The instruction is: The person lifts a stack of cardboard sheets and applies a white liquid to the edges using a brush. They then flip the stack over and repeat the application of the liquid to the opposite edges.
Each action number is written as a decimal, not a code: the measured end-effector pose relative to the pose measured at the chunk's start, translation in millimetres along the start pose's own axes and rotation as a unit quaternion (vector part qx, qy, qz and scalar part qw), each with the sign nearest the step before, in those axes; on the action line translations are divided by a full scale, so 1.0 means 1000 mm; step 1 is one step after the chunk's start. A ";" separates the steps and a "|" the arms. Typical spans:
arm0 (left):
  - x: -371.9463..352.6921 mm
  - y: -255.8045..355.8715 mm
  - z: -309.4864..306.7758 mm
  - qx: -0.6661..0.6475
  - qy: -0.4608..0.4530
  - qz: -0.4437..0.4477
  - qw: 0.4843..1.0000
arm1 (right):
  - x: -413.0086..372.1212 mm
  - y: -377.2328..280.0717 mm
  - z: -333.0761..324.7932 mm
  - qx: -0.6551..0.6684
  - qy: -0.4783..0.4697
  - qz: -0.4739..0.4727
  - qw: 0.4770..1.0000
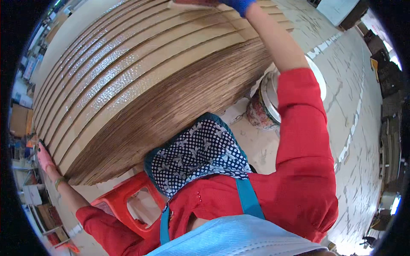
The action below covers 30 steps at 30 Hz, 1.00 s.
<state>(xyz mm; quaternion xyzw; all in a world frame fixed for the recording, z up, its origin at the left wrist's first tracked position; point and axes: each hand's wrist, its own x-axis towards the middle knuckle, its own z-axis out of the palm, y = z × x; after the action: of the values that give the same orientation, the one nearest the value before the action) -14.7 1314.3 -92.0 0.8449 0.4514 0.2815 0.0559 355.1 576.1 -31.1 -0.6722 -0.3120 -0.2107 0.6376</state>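
Observation:
My left hand (45, 158), in a pink glove with a dark patch near the fingertips, rests against the left end of a stack of thin wooden boards (166, 47). Its fingers lie extended along the edge. The boards overlap in steps, and a wet, glossy coating shows on their pale strips. A brown wood-grain face (171, 106) forms the near side. My right hand (240, 6), gloved in blue, is at the far side, partly cut off by the frame's top. It grips a wide brush (194, 3) with a reddish-brown body and pale lower edge, pressed on the boards.
Right of the stack stands a paint-stained bucket (261, 109) with a white rim. A red plastic stool (132, 200) is at my left side. Shelves with boxes (21, 119) line the far left; dark stacks (390, 141) stand far right beyond the marked floor (341, 111).

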 end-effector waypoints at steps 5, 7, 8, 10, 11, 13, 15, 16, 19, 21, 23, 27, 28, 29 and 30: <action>-0.011 0.023 -0.009 0.044 -0.016 -0.023 0.999 | -0.112 -0.030 -0.062 0.083 -0.068 0.060 0.992; -0.031 0.044 -0.023 0.066 -0.025 -0.039 0.997 | -0.125 -0.022 -0.072 0.007 -0.025 0.019 1.000; -0.033 0.044 -0.025 0.074 -0.028 -0.046 0.996 | -0.129 -0.018 -0.073 -0.070 0.018 -0.024 0.997; -0.010 0.014 -0.006 0.016 -0.001 0.028 0.999 | -0.121 -0.015 -0.072 -0.145 0.062 -0.065 0.985; -0.005 0.004 -0.002 -0.012 0.012 0.066 0.998 | -0.100 -0.027 -0.061 -0.050 0.047 -0.039 0.997; -0.003 0.003 -0.002 -0.002 0.006 0.047 0.999 | -0.066 -0.053 -0.036 0.139 0.017 0.018 0.990; -0.001 0.003 0.001 0.001 0.001 0.033 0.999 | -0.061 -0.068 -0.014 0.070 0.034 0.109 0.991; 0.001 0.002 0.000 0.002 -0.001 0.026 1.000 | -0.065 -0.070 -0.011 0.033 0.043 0.152 0.987; 0.008 -0.005 0.002 0.004 -0.013 0.003 1.000 | -0.095 -0.064 -0.018 0.021 0.015 0.149 0.988; 0.020 -0.008 0.004 0.009 -0.030 -0.023 0.999 | -0.135 -0.054 -0.036 0.041 -0.018 0.108 0.993; 0.027 -0.011 0.005 0.013 -0.050 -0.049 0.997 | -0.181 -0.057 -0.057 0.053 -0.027 0.099 0.993; 0.041 -0.024 0.013 0.020 -0.009 -0.069 0.997 | -0.287 -0.082 -0.112 0.025 0.006 0.215 0.976; 0.040 -0.025 0.011 0.027 -0.008 -0.067 0.997 | -0.311 -0.087 -0.131 0.038 0.016 0.279 0.960; 0.037 -0.023 0.011 0.023 -0.011 -0.060 0.998 | -0.337 -0.083 -0.155 0.002 0.017 0.301 0.954; 0.034 -0.022 0.009 0.018 -0.013 -0.054 0.998 | -0.358 -0.080 -0.177 -0.033 0.018 0.324 0.945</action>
<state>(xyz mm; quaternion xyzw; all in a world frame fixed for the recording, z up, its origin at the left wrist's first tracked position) -11.2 1355.0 -92.9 0.8241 0.5003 0.2585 0.0613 63.6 346.4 -199.5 -0.7536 -0.0592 -0.0149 0.6545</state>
